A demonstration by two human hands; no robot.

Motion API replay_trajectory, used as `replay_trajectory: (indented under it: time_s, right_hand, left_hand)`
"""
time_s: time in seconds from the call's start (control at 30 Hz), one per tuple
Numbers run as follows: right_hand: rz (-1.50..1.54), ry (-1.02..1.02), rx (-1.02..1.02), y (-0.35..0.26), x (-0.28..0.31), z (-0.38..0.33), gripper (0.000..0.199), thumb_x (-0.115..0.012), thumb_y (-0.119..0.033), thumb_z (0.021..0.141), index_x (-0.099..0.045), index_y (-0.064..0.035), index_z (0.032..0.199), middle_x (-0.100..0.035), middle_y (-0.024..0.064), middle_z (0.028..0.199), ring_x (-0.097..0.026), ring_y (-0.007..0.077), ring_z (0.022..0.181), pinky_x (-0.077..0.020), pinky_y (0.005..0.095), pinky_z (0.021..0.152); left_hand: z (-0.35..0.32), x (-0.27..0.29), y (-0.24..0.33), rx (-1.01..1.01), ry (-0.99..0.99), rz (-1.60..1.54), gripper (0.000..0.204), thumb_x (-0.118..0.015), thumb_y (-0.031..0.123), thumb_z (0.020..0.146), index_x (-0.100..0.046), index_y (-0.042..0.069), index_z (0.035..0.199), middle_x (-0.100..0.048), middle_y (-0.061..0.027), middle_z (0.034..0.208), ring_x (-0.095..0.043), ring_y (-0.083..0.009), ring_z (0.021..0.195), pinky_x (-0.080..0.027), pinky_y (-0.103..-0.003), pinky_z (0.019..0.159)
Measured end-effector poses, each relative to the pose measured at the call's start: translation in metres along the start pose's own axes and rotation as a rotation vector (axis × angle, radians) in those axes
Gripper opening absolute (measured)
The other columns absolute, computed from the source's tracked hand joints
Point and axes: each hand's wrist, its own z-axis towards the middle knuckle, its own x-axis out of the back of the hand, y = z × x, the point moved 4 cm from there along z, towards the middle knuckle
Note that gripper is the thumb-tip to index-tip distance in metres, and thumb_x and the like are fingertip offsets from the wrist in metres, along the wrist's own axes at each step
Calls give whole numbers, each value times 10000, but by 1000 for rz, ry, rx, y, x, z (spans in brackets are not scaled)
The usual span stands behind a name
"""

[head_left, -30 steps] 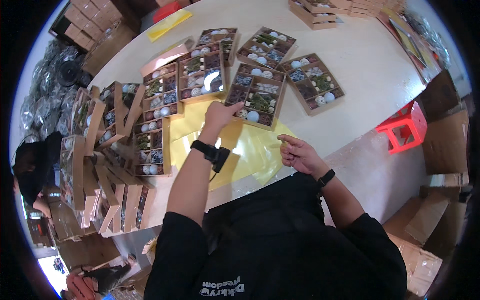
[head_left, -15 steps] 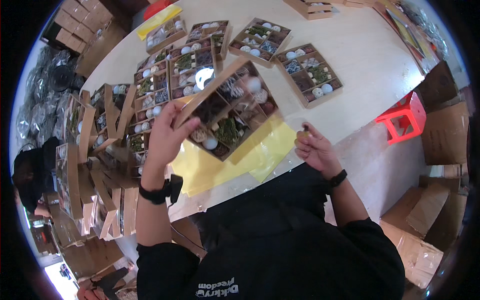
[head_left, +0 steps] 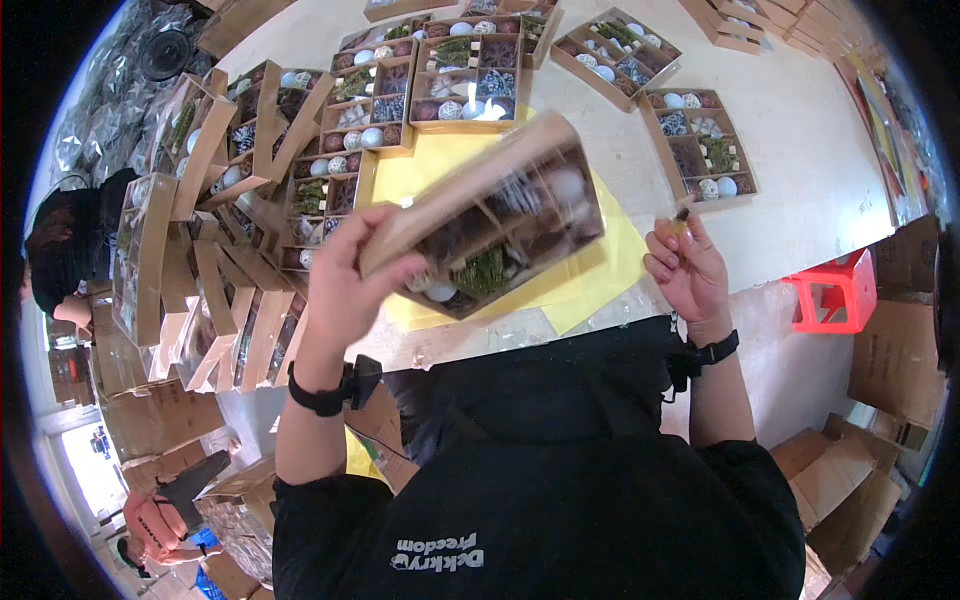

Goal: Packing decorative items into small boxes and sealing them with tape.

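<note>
My left hand (head_left: pixel 345 285) grips a shallow cardboard box (head_left: pixel 490 225) by its left end and holds it tilted above the table. Clear film seems to cover its compartments, which contain green moss, pale and brown balls and dark pieces; motion blurs part of it. On the right, my right hand (head_left: pixel 692 275) is closed in a pinch, apart from the box. A small dark-tipped thing (head_left: pixel 682 214) sticks up from its fingers, too small to name. Yellow sheets (head_left: pixel 590 275) lie on the table beneath the box.
Similar filled boxes (head_left: pixel 465 75) cover the table's far middle, with another box (head_left: pixel 700 145) at right. Boxes on edge (head_left: pixel 205 160) crowd the left. A red stool (head_left: pixel 835 292) and cartons (head_left: pixel 895 335) stand right. Two other people, one in an orange top (head_left: pixel 155 525), are at left.
The box in my left hand has tipped further, its long side wall turned more towards view. My right hand keeps its pinch. The whole view has shifted, showing more of the left side.
</note>
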Motion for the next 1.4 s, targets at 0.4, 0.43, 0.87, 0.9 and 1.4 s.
replay_trajectory:
  time_s: [0.4,0.43,0.87,0.9,1.4]
  right_hand:
    - [-61,287,51,2,24,-45,427,-527,-132,1085,-468,-137,1509,-432,-5,903,-401,96,754,-363,241,662]
    - [-46,301,91,-6,24,-55,446,-540,-106,1072,-464,-106,1511,-447,-3,900,-408,97,750,-364,240,657]
    - [-105,502,407,-57,15,-163,444,-589,-133,1064,-509,-93,1499,-415,-50,861,-363,86,734,-327,252,656]
    - [-73,480,425,-56,16,-169,443,-586,-134,1068,-513,-97,1503,-411,-52,858,-354,87,730,-321,252,654]
    - [-65,510,342,-59,6,-153,450,-563,-124,1080,-500,-113,1526,-398,-66,831,-366,82,710,-325,247,634]
  left_hand:
    - [158,-184,-51,697,-146,-917,788,-675,568,953,-375,-28,1371,-563,-226,1069,-628,-367,988,-568,-483,884]
    - [163,-222,-34,757,-195,-856,751,-698,527,956,-390,-33,1352,-573,-228,1049,-644,-350,950,-577,-470,839]
    - [244,-387,-53,273,-411,-154,329,-827,134,869,-728,-109,1068,-755,-147,1022,-727,-239,897,-582,-404,747]
    - [237,-383,-39,330,-485,-136,308,-833,126,862,-730,-99,1046,-752,-143,987,-728,-244,848,-579,-405,701]
    - [144,-354,4,418,-909,-263,380,-785,20,873,-623,-81,1202,-724,-160,1085,-733,-272,939,-623,-429,838]
